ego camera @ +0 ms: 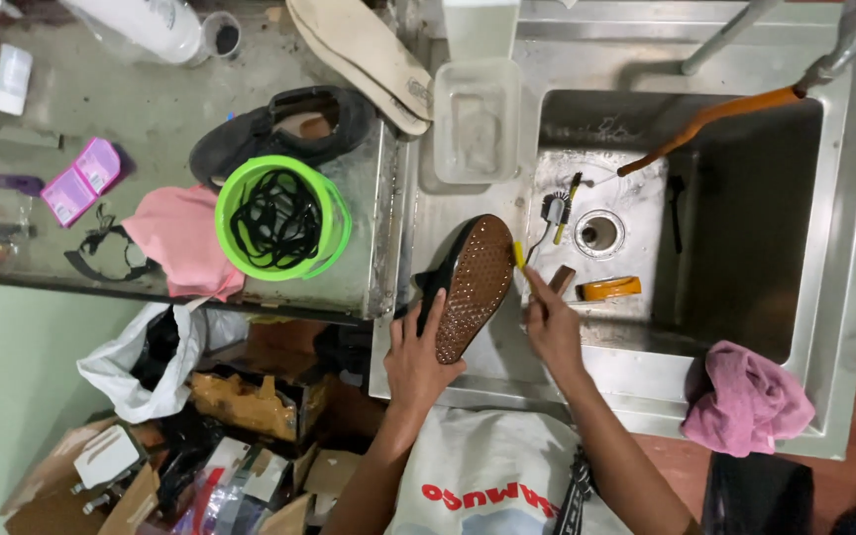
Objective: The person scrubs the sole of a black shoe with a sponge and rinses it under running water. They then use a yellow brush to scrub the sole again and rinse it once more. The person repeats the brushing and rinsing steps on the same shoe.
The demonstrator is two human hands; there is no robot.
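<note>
Stainless steel sink unit with a deep basin on the right and a drainboard on the left; a cluttered metal bench adjoins its left edge.

**Work position.** A black shoe lies sole-up on the drainboard, at the front edge of the sink unit, its brown dotted outsole facing the camera. The left hand lies over the heel end, fingers spread and pressing on the sole. The right hand is closed around a yellow-handled brush, whose tip meets the right edge of the sole.

**Technique, as judged from this view.**
1. Keep the left hand flat on the heel so the shoe does not pivot under brush pressure.
2. Work the brush along the sole rim in short strokes; the dotted tread probably traps dirt, so a steep brush angle should serve better.
3. Hold the shoe over the drainboard so runoff drains toward the basin.

**Nearby items.** An orange hose hangs over the basin. A pink cloth is draped on the front right corner. A green bucket holding black laces stands at the bench's right edge, with a second black shoe behind it.
</note>
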